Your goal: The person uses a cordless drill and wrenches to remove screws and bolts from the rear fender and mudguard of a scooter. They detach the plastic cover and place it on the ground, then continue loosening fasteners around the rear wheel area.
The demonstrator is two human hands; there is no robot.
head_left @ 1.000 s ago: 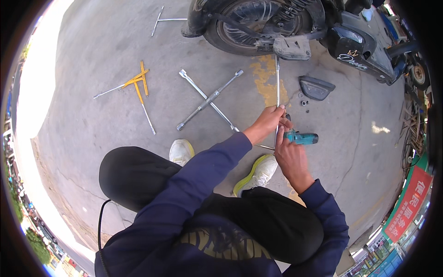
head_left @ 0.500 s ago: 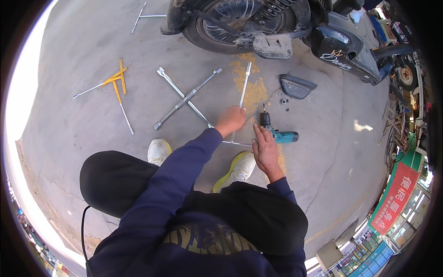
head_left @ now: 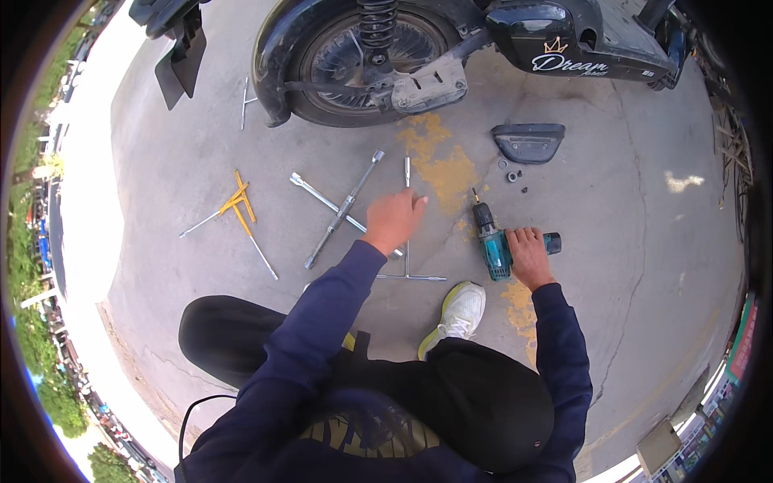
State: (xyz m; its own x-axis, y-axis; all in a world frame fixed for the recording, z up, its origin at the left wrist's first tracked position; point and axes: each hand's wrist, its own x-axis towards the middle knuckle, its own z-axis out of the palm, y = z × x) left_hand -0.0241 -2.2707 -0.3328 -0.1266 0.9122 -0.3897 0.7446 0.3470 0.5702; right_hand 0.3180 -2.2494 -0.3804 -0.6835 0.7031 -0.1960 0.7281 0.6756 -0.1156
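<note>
My right hand [head_left: 530,259] is wrapped over the handle of a teal and black cordless drill [head_left: 494,254], which lies on its side with a bit in its chuck. My left hand [head_left: 391,220] is above the shaft of a silver T-handle socket wrench [head_left: 407,259] lying on the ground; its fingers are mostly hidden under the hand, so a grip cannot be made out. Left of it lies a four-way lug wrench [head_left: 345,208], partly covered by the hand. Farther left are yellow-handled T wrenches [head_left: 235,200], crossing one another.
A black scooter [head_left: 547,40] stands ahead, its wheel [head_left: 374,60] facing me. A black plastic cover [head_left: 528,142] lies near several small nuts and washers [head_left: 512,176]. Another T wrench [head_left: 245,105] rests by the wheel. My shoe [head_left: 462,312] is behind the drill.
My right hand has moved right from beside the T-handle wrench onto the drill's handle, and the drill is turned slightly. My left hand stays over the wrench. The view has shifted.
</note>
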